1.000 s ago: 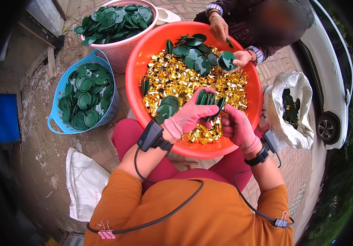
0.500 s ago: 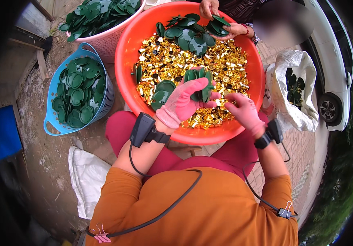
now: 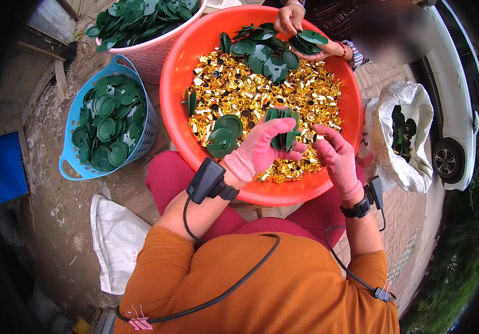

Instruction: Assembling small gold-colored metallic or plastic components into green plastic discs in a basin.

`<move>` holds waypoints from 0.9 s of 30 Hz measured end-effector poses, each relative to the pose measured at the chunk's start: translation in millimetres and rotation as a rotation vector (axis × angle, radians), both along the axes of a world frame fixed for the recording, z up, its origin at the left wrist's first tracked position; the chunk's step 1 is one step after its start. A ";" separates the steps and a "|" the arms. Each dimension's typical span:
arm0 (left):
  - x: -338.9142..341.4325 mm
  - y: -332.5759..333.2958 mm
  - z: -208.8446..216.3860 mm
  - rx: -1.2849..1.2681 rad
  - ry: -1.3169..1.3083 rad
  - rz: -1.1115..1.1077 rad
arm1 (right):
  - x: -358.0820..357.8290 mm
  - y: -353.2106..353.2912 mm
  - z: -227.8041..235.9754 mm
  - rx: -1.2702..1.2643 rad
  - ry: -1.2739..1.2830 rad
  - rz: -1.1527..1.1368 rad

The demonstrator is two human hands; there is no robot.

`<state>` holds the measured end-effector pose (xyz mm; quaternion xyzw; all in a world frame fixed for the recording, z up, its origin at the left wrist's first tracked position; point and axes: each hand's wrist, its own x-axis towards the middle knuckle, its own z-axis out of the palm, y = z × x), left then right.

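Observation:
My left hand (image 3: 261,149), in a pink glove, is closed around a small stack of dark green plastic discs (image 3: 284,129) held on edge. Just right of the stack is my right hand (image 3: 338,161), also gloved in pink, its fingers curled toward the thumb. Anything between those fingertips is too small to make out. Both hands are over a large orange-red basin (image 3: 176,119) full of small shiny gold pieces (image 3: 273,94), some with dark parts. Two loose green discs (image 3: 224,138) lie on the gold pieces by my left wrist, and several more (image 3: 264,55) are heaped at the far side.
Across the basin, another person's hands (image 3: 306,42) hold green discs. A blue basket (image 3: 71,125) and a pink basket (image 3: 149,58), both full of discs, stand at left. A white sack (image 3: 415,156) with dark green pieces is at right, near a parked white car (image 3: 465,100).
My left hand still holds the stack; my right hand has shifted slightly, its fingers now more upright. The whole view has moved a little. The other person's hands remain on their discs.

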<state>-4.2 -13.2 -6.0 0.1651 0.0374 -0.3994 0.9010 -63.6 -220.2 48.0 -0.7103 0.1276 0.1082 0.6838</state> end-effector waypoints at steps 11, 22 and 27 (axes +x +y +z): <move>-12.0 5.1 5.0 0.085 -0.008 -0.040 | 1.0 28.7 17.1 -0.848 -0.628 0.425; -9.3 14.1 6.2 -0.005 0.013 -0.071 | 22.4 34.1 33.1 -1.064 -0.648 0.654; -20.0 16.4 16.9 0.153 -0.167 0.099 | 16.4 40.1 29.7 -0.798 -0.343 0.642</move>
